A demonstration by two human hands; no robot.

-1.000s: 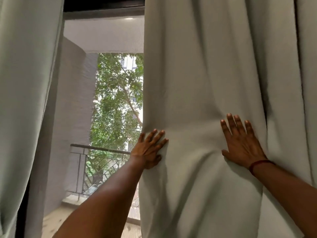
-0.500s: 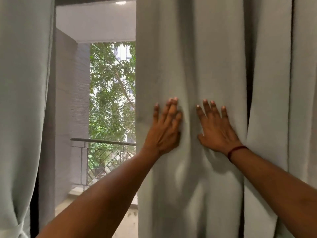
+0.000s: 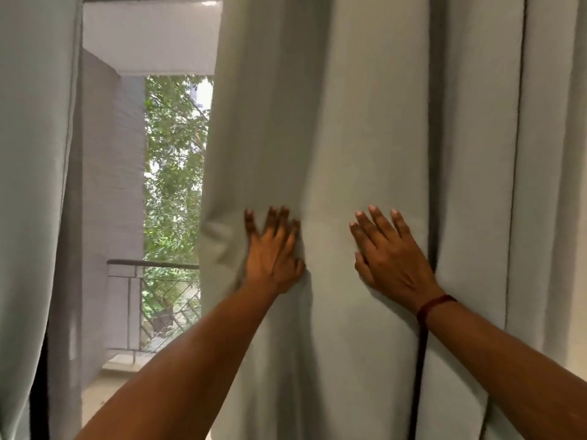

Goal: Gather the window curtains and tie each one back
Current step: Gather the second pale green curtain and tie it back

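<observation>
Hands sit farther apart than half a second ago, left one shifted toward the cloth's free edge. Head view: left hand (image 3: 273, 252) lies flat on the right curtain (image 3: 333, 122) near its left edge, fingers straight and spread, thumb pushed into a small crease; grip apart, clamped on nothing. Right hand (image 3: 392, 258) also flat on the same panel, fingers splayed upward, grip apart, heel just beside a dark vertical fold. Red wrist band (image 3: 435, 304) on the right wrist. Fabric bunches slightly between and left of the hands. That pale grey-green curtain hangs full length, not tied, filling the centre and right. Left curtain (image 3: 31, 154) hangs along the left side, well apart. Between them an open gap shows a balcony railing (image 3: 152, 265), a grey pillar (image 3: 127, 185) and green tree (image 3: 174, 154) foliage.
</observation>
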